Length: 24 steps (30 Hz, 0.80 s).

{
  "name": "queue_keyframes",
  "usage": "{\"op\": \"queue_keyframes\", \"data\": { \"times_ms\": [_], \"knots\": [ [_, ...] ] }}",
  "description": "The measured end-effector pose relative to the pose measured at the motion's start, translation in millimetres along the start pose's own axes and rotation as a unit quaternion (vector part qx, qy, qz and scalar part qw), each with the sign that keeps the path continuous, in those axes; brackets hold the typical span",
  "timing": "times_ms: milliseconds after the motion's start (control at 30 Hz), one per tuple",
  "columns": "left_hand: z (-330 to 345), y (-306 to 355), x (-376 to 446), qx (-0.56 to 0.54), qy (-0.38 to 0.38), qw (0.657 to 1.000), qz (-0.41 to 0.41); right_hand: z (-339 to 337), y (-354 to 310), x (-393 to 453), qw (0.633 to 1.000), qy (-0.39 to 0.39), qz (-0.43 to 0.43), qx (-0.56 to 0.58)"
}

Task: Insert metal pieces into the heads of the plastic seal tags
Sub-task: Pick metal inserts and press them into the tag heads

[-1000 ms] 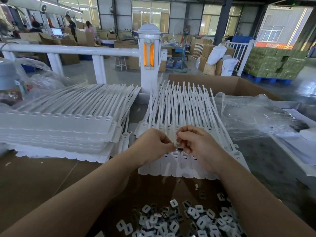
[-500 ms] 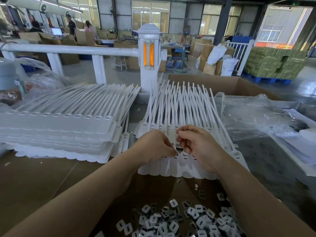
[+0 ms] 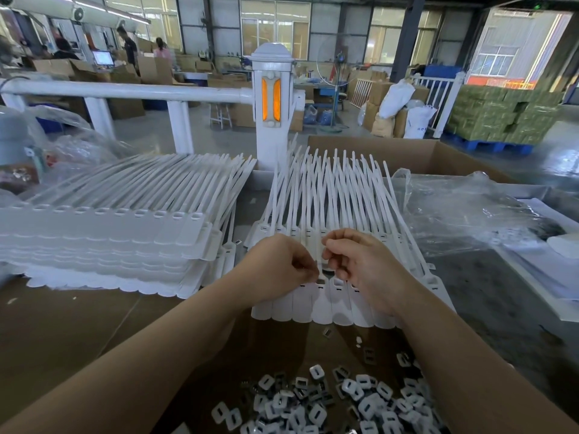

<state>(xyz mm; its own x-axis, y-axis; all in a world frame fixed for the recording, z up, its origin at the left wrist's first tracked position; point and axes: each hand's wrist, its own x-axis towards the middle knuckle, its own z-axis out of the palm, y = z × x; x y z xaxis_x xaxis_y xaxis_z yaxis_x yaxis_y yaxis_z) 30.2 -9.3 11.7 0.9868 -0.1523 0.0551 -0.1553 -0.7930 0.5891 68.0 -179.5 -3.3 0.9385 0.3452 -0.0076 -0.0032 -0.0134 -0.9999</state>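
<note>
Hovering over the middle of the row of seal tags (image 3: 316,303), both hands meet at one tag head. The left hand (image 3: 279,270) has its fingers curled in, fingertips pinched down at the slot — whatever small piece sits in that grip is too tiny to make out. The right hand (image 3: 363,261) is curled too, thumb and forefinger closed just beside the left; I cannot tell what it holds. The tags lie side by side on the counter (image 3: 62,333), straps fanning away. Nearer the camera, a loose heap of metal pieces (image 3: 313,402) spreads between the forearms. Off to the left — a tall stack of tags (image 3: 103,242). Crumpled clear plastic sheeting (image 3: 470,214) lies right.
</note>
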Motion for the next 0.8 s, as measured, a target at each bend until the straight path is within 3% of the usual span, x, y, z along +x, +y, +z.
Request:
{"op": "queue_keyframes", "data": {
  "times_ms": [133, 367, 600, 800],
  "knots": [
    [-3, 5, -9, 0.068, 0.021, 0.993, 0.098, 0, -1, 0, 1.0, -0.002, 0.004, 0.009],
    [12, 29, -31, 0.036, -0.112, 0.948, 0.297, 0, -1, -1, 0.999, 0.008, 0.019, 0.027],
    [20, 39, -37, 0.102, -0.133, 0.925, 0.34, 2, -3, 0, 0.999, 0.019, 0.029, 0.032],
    [19, 44, -39, 0.097, -0.11, 0.92, 0.362, 2, -4, 0, 0.999, 0.019, 0.027, 0.021]
  ]
}}
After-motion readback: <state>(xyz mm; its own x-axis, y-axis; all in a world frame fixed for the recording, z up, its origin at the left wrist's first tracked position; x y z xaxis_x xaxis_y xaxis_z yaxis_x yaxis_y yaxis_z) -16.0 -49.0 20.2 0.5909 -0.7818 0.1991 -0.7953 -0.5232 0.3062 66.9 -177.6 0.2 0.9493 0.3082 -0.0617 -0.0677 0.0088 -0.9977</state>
